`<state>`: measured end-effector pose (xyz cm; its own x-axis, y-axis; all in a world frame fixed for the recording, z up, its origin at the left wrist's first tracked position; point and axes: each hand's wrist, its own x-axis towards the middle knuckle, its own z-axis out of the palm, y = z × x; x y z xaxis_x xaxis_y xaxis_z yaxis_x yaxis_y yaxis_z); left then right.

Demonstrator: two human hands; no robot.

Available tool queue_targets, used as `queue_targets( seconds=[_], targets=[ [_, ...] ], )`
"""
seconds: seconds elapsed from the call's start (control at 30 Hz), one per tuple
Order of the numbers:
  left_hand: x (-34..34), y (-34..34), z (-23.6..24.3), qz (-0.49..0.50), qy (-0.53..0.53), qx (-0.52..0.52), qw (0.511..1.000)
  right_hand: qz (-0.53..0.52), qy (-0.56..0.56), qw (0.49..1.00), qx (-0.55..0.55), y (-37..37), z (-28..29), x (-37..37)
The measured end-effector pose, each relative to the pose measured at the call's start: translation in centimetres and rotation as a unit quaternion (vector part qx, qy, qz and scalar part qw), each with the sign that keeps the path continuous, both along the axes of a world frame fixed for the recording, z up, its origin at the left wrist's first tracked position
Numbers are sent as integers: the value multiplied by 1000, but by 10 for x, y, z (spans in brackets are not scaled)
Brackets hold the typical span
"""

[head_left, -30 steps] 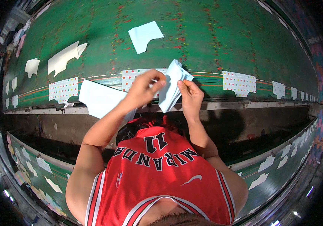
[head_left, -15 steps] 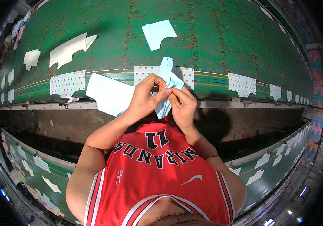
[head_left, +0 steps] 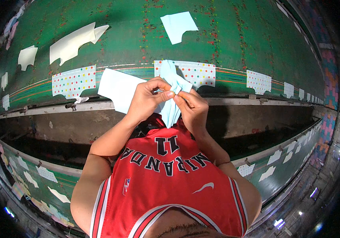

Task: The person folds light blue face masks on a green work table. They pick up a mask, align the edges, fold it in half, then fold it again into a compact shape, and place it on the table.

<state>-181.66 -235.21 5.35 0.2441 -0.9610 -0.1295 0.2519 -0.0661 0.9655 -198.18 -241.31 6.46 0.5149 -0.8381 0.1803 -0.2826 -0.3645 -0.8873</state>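
A gathered bundle of light blue fabric (head_left: 170, 113) hangs between my hands, its upper folds fanning out above them. My left hand (head_left: 148, 97) pinches the bundle with thumb and bent fingers. My right hand (head_left: 193, 111) grips it from the other side, and the fingertips of both hands nearly meet at its middle. Beside my left hand lies a pale blue cut fabric piece (head_left: 116, 89), which overhangs the table's near edge. Behind the bundle, a white piece with coloured dots (head_left: 201, 74) lies on the green table (head_left: 130, 43), partly hidden.
Another light blue piece (head_left: 180, 25) lies farther back. Cream pieces (head_left: 72, 41) are at the left. More dotted pieces (head_left: 74, 81) line the near edge in a row. A metal rail (head_left: 233, 101) with small clamps borders the table. A second green table (head_left: 60, 178) is behind me.
The view has shifted slightly, so the table pieces sit a little differently in it. Both hands still grip the bundle, whose folds have changed shape a little.
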Motion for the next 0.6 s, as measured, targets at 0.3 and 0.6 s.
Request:
queue_targets(
  seconds=[0.3, 0.6],
  targets=[
    [9, -6, -2, -4, 29, -3, 1000, -39, -11, 995, 93, -4, 1, 10],
    [-4, -34, -3, -7, 45, -46, 998, -74, -57, 976, 196, -38, -5, -12]
  ],
)
